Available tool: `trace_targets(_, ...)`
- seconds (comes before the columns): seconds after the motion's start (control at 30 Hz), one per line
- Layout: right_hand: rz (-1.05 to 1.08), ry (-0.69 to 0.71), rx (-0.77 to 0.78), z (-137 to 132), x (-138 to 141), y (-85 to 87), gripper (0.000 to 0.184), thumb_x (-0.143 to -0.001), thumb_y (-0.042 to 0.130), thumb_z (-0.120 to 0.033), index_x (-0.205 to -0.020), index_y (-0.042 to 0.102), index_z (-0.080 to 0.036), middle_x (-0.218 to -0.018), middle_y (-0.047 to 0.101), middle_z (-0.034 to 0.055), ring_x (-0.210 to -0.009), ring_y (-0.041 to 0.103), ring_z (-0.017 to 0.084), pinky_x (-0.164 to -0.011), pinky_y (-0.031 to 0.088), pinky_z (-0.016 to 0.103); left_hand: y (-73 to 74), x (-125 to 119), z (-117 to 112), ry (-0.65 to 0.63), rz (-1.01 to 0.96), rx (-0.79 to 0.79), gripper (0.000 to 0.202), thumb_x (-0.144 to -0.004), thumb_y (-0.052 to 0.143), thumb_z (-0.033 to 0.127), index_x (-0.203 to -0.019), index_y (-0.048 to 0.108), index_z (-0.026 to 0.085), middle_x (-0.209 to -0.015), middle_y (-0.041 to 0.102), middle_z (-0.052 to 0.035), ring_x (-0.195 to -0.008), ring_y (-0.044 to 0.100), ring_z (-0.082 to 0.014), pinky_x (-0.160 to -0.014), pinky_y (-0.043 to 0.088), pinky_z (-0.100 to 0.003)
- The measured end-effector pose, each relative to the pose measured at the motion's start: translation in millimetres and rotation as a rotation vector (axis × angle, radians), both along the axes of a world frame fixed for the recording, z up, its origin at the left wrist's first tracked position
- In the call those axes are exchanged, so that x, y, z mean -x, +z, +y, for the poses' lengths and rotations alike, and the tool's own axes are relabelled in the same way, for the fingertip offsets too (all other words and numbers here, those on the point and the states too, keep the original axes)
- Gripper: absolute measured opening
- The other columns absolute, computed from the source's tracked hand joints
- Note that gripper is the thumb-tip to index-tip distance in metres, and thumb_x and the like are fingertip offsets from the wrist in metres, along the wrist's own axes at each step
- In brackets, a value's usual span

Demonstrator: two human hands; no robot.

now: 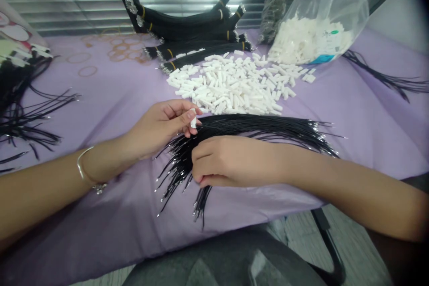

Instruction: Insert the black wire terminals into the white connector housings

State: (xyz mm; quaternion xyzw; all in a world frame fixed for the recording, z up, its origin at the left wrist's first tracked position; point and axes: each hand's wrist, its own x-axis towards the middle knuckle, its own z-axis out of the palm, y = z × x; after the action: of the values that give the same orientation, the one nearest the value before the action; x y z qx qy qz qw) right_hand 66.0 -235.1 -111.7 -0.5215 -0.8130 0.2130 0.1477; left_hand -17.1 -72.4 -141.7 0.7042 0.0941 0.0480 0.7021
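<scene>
Between the thumb and fingers of my left hand [174, 119] is a small white plastic connector housing [193, 118], held upright. A bundle of black wires [254, 124] with shiny metal terminals at both ends lies on the purple cloth in front of me. My right hand [228, 161] rests over the near side of this bundle, fingers curled down onto the wires. Some wire ends stick out below its fingertips, which are partly hidden. Just behind the bundle spreads a heap of loose white connector housings [234, 82].
Banded bundles of black wires [194, 27] lie behind the heap. A clear bag [315, 31] of white housings stands at back right. Rubber bands [124, 49] lie at back left. More black wires [27, 107], some with white housings, hang together at the left.
</scene>
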Motion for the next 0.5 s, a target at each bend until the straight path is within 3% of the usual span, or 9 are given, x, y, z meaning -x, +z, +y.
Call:
trace_targets(0.27, 0.081, 0.015, 0.068, -1.1, -4.8, 1.3, 0.013, -0.084, 0.058, -0.022, -0.087, 0.067, -0.013, -0.089, 0.061, 0.0059, -0.086, 0.052, 0.016, -0.081, 0.04, 0.027, 0.3, 0.6, 0.1, -0.004, -0.014, 0.005, 0.017, -0.082, 0.062, 0.03, -0.087, 0.065, 0.014, -0.067, 0.06, -0.0009, -0.058, 0.055, -0.0068, -0.054, 0.045, -0.015)
trace_targets(0.5, 0.014, 0.002, 0.105, -4.9, 3.0, 3.8, 0.009, -0.083, 0.056, -0.015, -0.082, 0.065, -0.013, -0.088, 0.061, 0.0053, -0.085, 0.051, 0.017, -0.083, 0.037, 0.028, 0.5, 0.3, -0.9, 0.009, 0.002, 0.002, 0.018, -0.081, 0.062, 0.031, -0.086, 0.064, 0.014, -0.067, 0.061, -0.0018, -0.058, 0.055, -0.0077, -0.053, 0.045, -0.016)
